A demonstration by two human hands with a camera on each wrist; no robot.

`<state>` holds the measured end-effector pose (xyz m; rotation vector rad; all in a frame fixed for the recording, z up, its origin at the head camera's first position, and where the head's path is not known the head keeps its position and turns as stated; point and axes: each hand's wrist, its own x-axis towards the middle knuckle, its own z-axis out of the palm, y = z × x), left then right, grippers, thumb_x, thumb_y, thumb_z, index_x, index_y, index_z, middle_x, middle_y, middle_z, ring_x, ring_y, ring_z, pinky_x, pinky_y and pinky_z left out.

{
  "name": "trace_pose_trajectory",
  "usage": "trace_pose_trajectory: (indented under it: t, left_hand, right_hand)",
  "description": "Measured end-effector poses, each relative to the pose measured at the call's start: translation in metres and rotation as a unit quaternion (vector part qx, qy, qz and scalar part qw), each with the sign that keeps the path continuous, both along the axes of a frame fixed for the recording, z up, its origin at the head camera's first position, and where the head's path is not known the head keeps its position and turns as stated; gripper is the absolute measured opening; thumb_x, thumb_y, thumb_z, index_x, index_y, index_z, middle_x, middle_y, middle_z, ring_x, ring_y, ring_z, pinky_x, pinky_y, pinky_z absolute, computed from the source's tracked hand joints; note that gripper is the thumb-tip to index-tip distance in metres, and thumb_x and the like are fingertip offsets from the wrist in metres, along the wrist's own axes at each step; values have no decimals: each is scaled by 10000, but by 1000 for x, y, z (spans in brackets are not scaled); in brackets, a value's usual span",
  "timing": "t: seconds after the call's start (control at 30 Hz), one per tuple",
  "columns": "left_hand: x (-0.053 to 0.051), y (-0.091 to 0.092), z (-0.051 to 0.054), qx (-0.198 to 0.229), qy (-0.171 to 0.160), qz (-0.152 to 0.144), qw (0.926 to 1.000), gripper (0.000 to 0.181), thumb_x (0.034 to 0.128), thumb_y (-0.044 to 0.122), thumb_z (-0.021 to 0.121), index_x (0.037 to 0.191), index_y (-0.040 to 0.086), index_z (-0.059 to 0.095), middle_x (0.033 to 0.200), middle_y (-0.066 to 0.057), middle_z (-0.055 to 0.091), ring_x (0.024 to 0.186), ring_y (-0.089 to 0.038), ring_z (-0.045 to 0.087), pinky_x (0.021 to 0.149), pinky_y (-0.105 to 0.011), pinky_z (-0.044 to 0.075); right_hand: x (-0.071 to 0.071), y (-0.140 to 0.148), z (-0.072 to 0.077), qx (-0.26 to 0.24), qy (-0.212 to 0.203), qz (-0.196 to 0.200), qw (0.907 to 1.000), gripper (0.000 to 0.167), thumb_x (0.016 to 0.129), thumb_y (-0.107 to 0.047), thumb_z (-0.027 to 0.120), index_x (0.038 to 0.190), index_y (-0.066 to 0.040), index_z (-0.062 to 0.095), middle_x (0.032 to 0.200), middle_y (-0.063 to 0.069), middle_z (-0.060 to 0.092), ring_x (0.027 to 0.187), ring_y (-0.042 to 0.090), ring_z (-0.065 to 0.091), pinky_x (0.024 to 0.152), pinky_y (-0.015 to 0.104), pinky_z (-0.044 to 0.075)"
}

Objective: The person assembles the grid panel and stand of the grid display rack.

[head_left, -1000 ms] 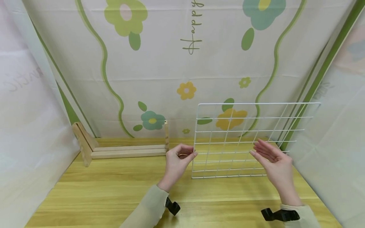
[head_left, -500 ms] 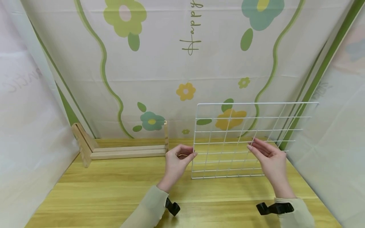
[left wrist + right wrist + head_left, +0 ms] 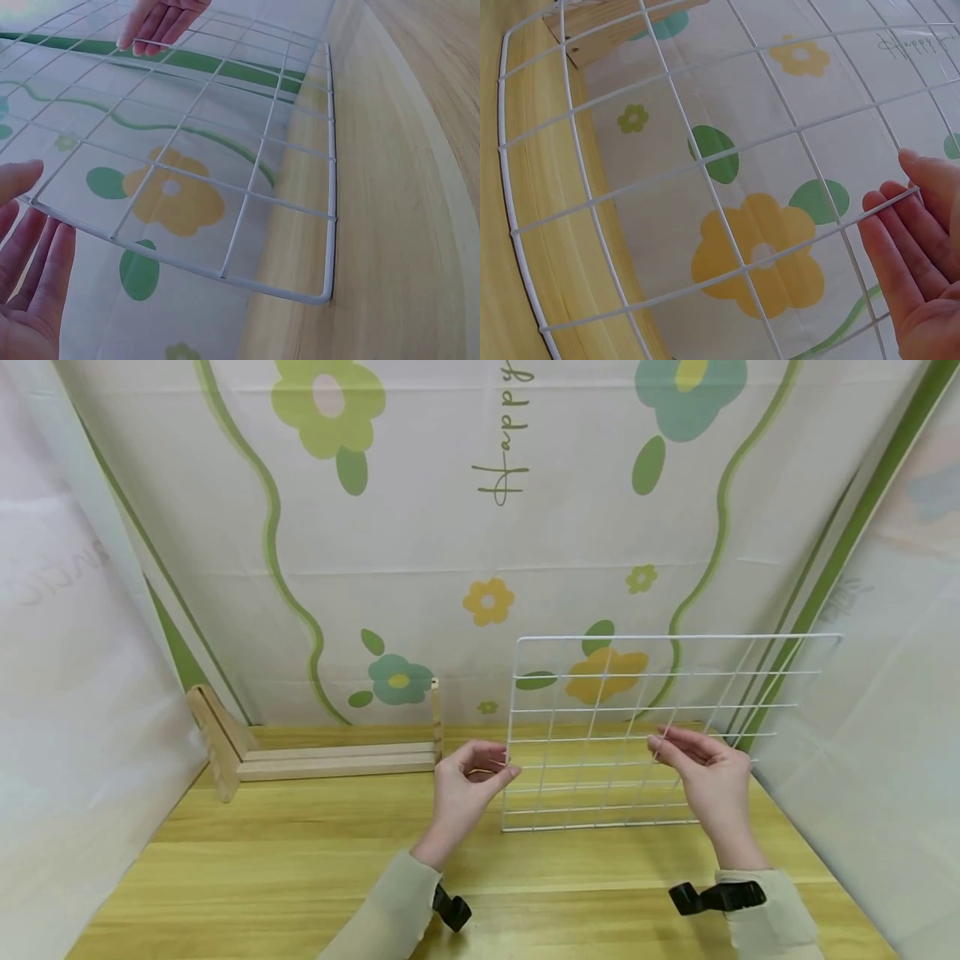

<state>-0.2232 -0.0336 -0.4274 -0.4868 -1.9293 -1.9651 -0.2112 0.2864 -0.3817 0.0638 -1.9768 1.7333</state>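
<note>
A white wire grid stands on edge, its lower wire along the wooden tabletop. At its left side wire, the left hand holds on with thumb in front and fingers behind; in the left wrist view, that hand's fingers lie under the corner of the grid. Farther right, the right hand pinches a wire between thumb and fingertips. The right wrist view has this hand at one end of a wire of the grid.
A light wooden frame with upright end pieces stands at the back left of the table, and part of it shows through the grid. Flower-printed white cloth hangs behind the table and at both sides.
The right hand has moved left and brought thumb and fingers together on the grid. The grid's top wire sits slightly lower. The left hand has stayed at the left side wire.
</note>
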Motion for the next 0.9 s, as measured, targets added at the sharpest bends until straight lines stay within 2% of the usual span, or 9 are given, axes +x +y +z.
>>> trace_pose_trajectory:
  t: [0.2, 0.37, 0.47, 0.6, 0.67, 0.7, 0.8, 0.83, 0.9]
  left_hand:
    - [-2, -5, -4, -56, -18, 8, 10000, 369, 792, 191, 909, 1122, 154, 747, 1021, -16, 722, 921, -223, 690, 827, -370, 594]
    - [-3, -21, -8, -326, 38, 166, 9993, 413, 787, 223, 911, 1155, 163, 732, 1106, 17, 720, 1018, -326, 677, 911, -365, 560]
    - [-4, -35, -10, -457, 9, 344, 9984, 409, 792, 209, 905, 1157, 154, 728, 1117, 11, 719, 1040, -361, 665, 925, -409, 552]
    - [-4, -56, -9, -473, -166, 623, 9968, 406, 801, 143, 894, 1167, 103, 722, 1132, -47, 718, 1047, -364, 660, 937, -527, 527]
    - [-1, -66, -2, -473, -290, 721, 9959, 404, 815, 92, 877, 1180, 44, 711, 1151, -113, 710, 1061, -394, 645, 951, -573, 501]
    - [2, -71, 2, -488, -331, 757, 9954, 406, 820, 74, 869, 1185, 13, 703, 1162, -146, 704, 1068, -400, 638, 957, -562, 500]
    - [10, -86, 15, -655, -405, 906, 9929, 407, 841, 47, 846, 1202, -44, 680, 1191, -195, 688, 1091, -382, 626, 971, -432, 516]
    - [12, -91, 17, -690, -414, 966, 9921, 408, 844, 45, 843, 1205, -47, 678, 1196, -195, 687, 1096, -365, 623, 964, -377, 519]
    - [9, -103, 12, -702, -409, 1108, 9905, 406, 845, 58, 847, 1209, -19, 685, 1201, -165, 692, 1099, -306, 626, 929, -262, 519]
  right_hand:
    - [-2, 0, 0, 265, 156, 31, 9995, 259, 861, -27, 820, 1064, 109, 735, 937, 35, 773, 732, 148, 742, 689, 253, 595]
    - [-2, 0, 0, 409, 143, -4, 9991, 239, 871, -28, 810, 1066, 92, 742, 936, 25, 773, 733, 143, 741, 679, 252, 595]
    - [-2, 1, -1, 554, 126, -19, 9984, 262, 882, -51, 807, 1101, 78, 744, 946, 13, 774, 749, 136, 742, 691, 255, 596]
    - [-3, 2, -1, 663, 182, 72, 9976, 270, 896, -53, 792, 1120, 87, 736, 955, 20, 773, 764, 131, 742, 698, 265, 596]
    - [-3, 3, -1, 684, 222, 137, 9973, 265, 901, -44, 785, 1113, 105, 727, 961, 25, 772, 766, 129, 742, 696, 268, 596]
    - [-3, 4, -1, 676, 228, 171, 9973, 259, 901, -37, 782, 1107, 110, 726, 963, 28, 772, 767, 130, 743, 696, 267, 595]
    - [-2, 4, -1, 713, 176, 171, 9972, 261, 890, -28, 791, 1096, 116, 721, 943, 32, 771, 759, 137, 741, 701, 263, 596]
    - [-2, 3, -2, 742, 150, 160, 9970, 260, 889, -29, 793, 1094, 113, 720, 936, 30, 771, 757, 139, 741, 703, 263, 596]
    - [-1, 4, -2, 717, 115, 189, 9972, 258, 884, -17, 795, 1089, 119, 716, 922, 37, 771, 754, 146, 742, 703, 266, 598]
